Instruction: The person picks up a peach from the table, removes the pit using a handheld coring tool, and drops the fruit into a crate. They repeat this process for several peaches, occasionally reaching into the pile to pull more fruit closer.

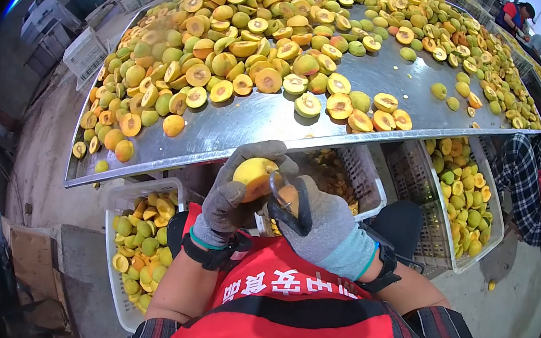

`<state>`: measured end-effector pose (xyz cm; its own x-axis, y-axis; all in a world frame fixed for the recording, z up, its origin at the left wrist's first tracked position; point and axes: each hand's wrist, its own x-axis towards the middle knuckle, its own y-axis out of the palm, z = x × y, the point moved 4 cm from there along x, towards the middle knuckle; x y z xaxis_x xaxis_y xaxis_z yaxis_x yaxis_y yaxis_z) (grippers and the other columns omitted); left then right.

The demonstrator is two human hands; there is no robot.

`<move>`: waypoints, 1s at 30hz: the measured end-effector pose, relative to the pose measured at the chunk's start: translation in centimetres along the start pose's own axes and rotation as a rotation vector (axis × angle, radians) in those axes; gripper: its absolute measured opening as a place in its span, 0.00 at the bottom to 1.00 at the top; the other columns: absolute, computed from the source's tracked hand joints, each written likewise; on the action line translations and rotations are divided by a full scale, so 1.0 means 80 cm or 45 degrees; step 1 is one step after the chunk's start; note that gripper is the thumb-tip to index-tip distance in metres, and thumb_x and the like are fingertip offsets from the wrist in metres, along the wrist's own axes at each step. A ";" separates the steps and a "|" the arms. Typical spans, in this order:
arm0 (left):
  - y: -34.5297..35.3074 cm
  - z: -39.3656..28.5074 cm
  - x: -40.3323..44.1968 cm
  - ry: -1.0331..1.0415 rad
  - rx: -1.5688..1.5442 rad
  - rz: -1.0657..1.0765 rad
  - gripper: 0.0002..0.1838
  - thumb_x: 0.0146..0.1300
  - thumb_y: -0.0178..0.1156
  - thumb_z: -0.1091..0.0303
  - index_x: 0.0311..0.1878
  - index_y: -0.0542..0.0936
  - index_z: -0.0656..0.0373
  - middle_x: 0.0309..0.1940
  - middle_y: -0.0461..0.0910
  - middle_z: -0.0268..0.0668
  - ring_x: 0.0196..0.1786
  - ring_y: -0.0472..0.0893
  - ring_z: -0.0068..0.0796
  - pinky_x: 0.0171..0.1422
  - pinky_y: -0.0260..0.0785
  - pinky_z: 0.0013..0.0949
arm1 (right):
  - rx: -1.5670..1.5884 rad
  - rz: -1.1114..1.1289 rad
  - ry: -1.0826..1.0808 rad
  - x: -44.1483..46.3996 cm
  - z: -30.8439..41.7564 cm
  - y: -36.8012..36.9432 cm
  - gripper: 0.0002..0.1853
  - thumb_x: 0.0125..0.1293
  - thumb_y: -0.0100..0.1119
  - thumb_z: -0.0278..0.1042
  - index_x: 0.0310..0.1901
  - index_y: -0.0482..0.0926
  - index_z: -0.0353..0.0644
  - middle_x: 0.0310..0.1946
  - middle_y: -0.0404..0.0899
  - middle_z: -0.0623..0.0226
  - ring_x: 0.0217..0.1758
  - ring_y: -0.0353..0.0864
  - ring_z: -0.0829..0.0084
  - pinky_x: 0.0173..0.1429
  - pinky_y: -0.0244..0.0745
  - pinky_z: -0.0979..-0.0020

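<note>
My left hand (pixel 229 194), in a grey glove, is wrapped round a yellow peach half (pixel 256 175) above my lap, at the front edge of the metal table (pixel 232 143). Facing it, my right hand (pixel 321 228), gloved in grey with a dark patch, is closed on a small curved metal tool (pixel 275 187). The tool's loop is against the cut face of the fruit. A brownish round piece (pixel 289 198) sits beside the loop at my right fingers. Many halved peaches (pixel 227 59) lie heaped on the table.
White crates of fruit stand below the table, one at left (pixel 112 205) and one at right (pixel 495 232). Another crate (pixel 373 183) is behind my right hand. A co-worker (pixel 525 177) sits at the right, and other people are at the far side.
</note>
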<state>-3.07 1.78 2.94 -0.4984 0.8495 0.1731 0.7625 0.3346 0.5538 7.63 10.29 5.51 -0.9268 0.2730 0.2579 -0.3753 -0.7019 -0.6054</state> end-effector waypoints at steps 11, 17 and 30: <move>0.001 -0.003 -0.009 -0.041 0.104 -0.037 0.43 0.42 0.66 0.44 0.57 0.67 0.64 0.47 0.72 0.46 0.49 0.75 0.38 0.54 0.69 0.38 | 0.127 0.052 0.056 -0.001 -0.001 0.005 0.19 0.57 0.59 0.36 0.45 0.66 0.36 0.28 0.77 0.51 0.32 0.79 0.51 0.32 0.73 0.60; -0.006 0.000 -0.013 -0.035 0.120 -0.082 0.42 0.45 0.62 0.41 0.56 0.67 0.64 0.45 0.73 0.44 0.48 0.75 0.37 0.53 0.69 0.38 | 0.142 0.173 0.039 0.001 -0.009 0.010 0.23 0.59 0.57 0.43 0.49 0.64 0.36 0.27 0.76 0.46 0.31 0.78 0.48 0.33 0.72 0.56; -0.005 0.010 -0.018 0.011 0.178 -0.296 0.23 0.65 0.44 0.56 0.49 0.73 0.68 0.42 0.76 0.42 0.43 0.76 0.28 0.50 0.69 0.29 | 0.186 0.374 0.235 -0.001 -0.036 0.035 0.17 0.60 0.55 0.40 0.45 0.69 0.36 0.36 0.74 0.47 0.38 0.76 0.50 0.40 0.72 0.58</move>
<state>-2.31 0.75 1.87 -0.6701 0.7397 0.0619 0.6763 0.5741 0.4615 6.62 10.24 1.61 -0.9868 0.1507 -0.0589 -0.0992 -0.8508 -0.5160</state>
